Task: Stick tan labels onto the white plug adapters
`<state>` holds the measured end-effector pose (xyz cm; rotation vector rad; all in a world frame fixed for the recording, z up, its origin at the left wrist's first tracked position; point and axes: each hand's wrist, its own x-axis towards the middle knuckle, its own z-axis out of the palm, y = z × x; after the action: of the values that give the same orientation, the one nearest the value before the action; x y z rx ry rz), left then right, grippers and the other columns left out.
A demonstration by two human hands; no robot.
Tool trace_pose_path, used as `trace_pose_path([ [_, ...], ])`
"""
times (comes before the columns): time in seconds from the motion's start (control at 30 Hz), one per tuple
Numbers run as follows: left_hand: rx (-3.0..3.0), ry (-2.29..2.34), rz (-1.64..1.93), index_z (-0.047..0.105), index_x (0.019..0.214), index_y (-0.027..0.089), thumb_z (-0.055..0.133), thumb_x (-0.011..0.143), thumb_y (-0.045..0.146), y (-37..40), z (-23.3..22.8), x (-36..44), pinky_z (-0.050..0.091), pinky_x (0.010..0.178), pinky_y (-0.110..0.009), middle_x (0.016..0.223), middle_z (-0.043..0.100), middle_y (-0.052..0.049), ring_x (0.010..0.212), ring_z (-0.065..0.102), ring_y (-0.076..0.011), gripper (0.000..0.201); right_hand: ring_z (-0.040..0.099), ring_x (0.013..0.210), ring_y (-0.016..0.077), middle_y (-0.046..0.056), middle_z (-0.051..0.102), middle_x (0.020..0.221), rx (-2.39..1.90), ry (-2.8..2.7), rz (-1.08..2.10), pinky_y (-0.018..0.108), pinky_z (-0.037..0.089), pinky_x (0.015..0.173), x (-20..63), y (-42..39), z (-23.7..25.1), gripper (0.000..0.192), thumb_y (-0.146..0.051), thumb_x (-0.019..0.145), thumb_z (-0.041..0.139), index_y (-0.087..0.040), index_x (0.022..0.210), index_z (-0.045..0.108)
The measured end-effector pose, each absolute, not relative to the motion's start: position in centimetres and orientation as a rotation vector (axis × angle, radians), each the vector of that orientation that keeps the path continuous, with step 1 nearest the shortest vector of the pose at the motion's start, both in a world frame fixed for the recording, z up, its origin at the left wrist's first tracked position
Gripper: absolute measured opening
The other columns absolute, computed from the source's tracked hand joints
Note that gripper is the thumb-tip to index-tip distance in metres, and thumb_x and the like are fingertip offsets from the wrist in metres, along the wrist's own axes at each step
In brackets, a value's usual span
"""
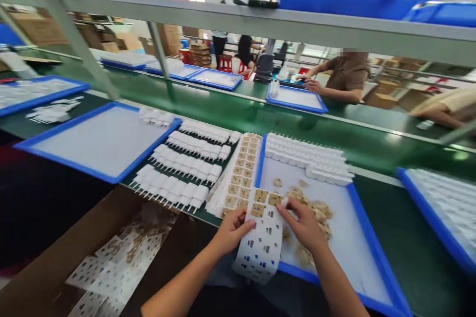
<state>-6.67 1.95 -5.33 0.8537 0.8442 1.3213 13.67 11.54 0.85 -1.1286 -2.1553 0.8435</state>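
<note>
Right now my left hand [232, 230] pinches the sheet [260, 240] by its left edge, long axis running away from me over the tray [372, 237] rim. My right hand [303, 223] is nearer the tan pads [275, 199] at its far end, fingers [283, 206] closing on one.

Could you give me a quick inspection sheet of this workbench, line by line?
Surface: green conveyor belt with a blue-rimmed white tray in front of the person.
Job's things: white sticker sheet, mostly peeled, a few tan stickers left at its top; loose tan pieces piled on the tray.
Clutter: rows of white plugs; full sticker sheet; cardboard box of spent sheets.
Hands: left hand holds the sheet; right hand pinches at its top edge.
Cables: nothing seen.
Surroundings: co-worker's arm across the belt; metal shelf overhead.
</note>
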Motion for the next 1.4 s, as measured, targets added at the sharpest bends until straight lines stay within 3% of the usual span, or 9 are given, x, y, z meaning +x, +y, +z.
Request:
trace_pose_path([
  [0.3, 1.018, 1.077, 1.229, 0.068, 0.105, 0.016, 0.071, 0.084, 0.060, 1.5, -4.0, -6.8, 0.051, 0.078, -0.030, 0.095, 0.073, -0.008, 0.088, 0.065, -0.0221, 0.049, 0.054, 0.060, 0.0142, -0.002, 0.055, 0.061, -1.057, -2.155, 0.867, 0.027, 0.040, 0.061, 12.9, 10.6, 1.0, 0.042, -0.048, 0.095, 0.052, -0.021, 0.063, 0.050],
  [0.43, 1.107, 1.241, 1.173, 0.069, 0.090, 0.015, 0.062, 0.089, 0.062, 1.1, -3.3, -6.7, 0.046, 0.068, -0.028, 0.078, 0.067, -0.004, 0.073, 0.058, -0.0180, 0.047, 0.061, 0.067, 0.0158, 0.001, 0.066, 0.073, -1.067, -2.148, 0.853, 0.028, 0.046, 0.064, 13.7, 11.0, 1.8, 0.031, -0.043, 0.097, 0.052, -0.022, 0.079, 0.063],
  [0.5, 1.132, 1.293, 1.140, 0.069, 0.089, 0.015, 0.062, 0.090, 0.059, 0.9, -2.7, -6.5, 0.045, 0.068, -0.027, 0.078, 0.066, -0.004, 0.073, 0.058, -0.0176, 0.044, 0.067, 0.080, 0.0187, 0.005, 0.073, 0.093, -1.091, -2.158, 0.699, 0.031, 0.051, 0.072, 15.1, 13.0, 2.6, 0.022, -0.037, 0.096, 0.054, -0.022, 0.105, 0.068],
  [0.57, 1.129, 1.330, 1.114, 0.070, 0.090, 0.015, 0.063, 0.090, 0.057, 0.6, -2.0, -6.3, 0.046, 0.068, -0.027, 0.082, 0.068, -0.005, 0.075, 0.059, -0.0185, 0.042, 0.067, 0.095, 0.0238, 0.009, 0.073, 0.108, -1.150, -2.219, 0.359, 0.038, 0.051, 0.084, 17.1, 16.2, 3.5, 0.027, -0.029, 0.095, 0.056, -0.021, 0.119, 0.066],
  [0.67, 1.104, 1.379, 1.103, 0.069, 0.086, 0.016, 0.065, 0.089, 0.057, 0.4, -1.4, -5.6, 0.046, 0.067, -0.027, 0.081, 0.068, -0.004, 0.076, 0.060, -0.0195, 0.042, 0.058, 0.114, 0.0335, 0.017, 0.068, 0.123, -1.280, -2.415, -0.131, 0.046, 0.046, 0.091, 19.6, 21.7, 4.0, 0.032, -0.020, 0.091, 0.058, -0.016, 0.122, 0.065],
  [0.73, 1.089, 1.413, 1.111, 0.067, 0.080, 0.016, 0.065, 0.088, 0.058, 0.3, -1.5, -5.2, 0.045, 0.064, -0.026, 0.075, 0.065, -0.003, 0.072, 0.059, -0.0182, 0.043, 0.057, 0.113, 0.0348, 0.019, 0.068, 0.118, -1.298, -2.472, -0.189, 0.048, 0.044, 0.092, 20.6, 24.4, 3.5, 0.026, -0.015, 0.088, 0.061, -0.015, 0.114, 0.069],
  [0.97, 0.966, 1.467, 1.168, 0.066, 0.089, 0.016, 0.068, 0.086, 0.059, 0.6, -2.1, -4.6, 0.047, 0.064, -0.026, 0.072, 0.065, -0.001, 0.070, 0.060, -0.0184, 0.042, 0.058, 0.108, 0.0327, 0.016, 0.068, 0.108, -1.247, -2.475, -0.156, 0.049, 0.040, 0.094, 21.7, 25.0, 2.4, 0.017, -0.020, 0.093, 0.062, -0.015, 0.107, 0.069],
  [1.2, 0.841, 1.342, 1.279, 0.064, 0.116, 0.016, 0.075, 0.081, 0.056, 0.7, -1.6, -5.2, 0.051, 0.068, -0.026, 0.093, 0.076, -0.007, 0.073, 0.066, -0.0180, 0.054, 0.066, 0.086, 0.0210, 0.005, 0.068, 0.100, -1.057, -2.194, 0.548, 0.034, 0.053, 0.078, 20.8, 15.4, 3.3, 0.023, -0.039, 0.091, 0.069, -0.021, 0.105, 0.064],
  [1.4, 0.804, 1.255, 1.274, 0.063, 0.117, 0.016, 0.075, 0.082, 0.054, 0.2, -1.0, -5.6, 0.052, 0.068, -0.026, 0.094, 0.077, -0.008, 0.075, 0.068, -0.0188, 0.054, 0.065, 0.088, 0.0236, 0.007, 0.065, 0.096, -1.215, -2.144, 0.295, 0.035, 0.053, 0.075, 18.1, 7.4, -0.3, 0.016, -0.036, 0.096, 0.062, -0.022, 0.102, 0.061],
])
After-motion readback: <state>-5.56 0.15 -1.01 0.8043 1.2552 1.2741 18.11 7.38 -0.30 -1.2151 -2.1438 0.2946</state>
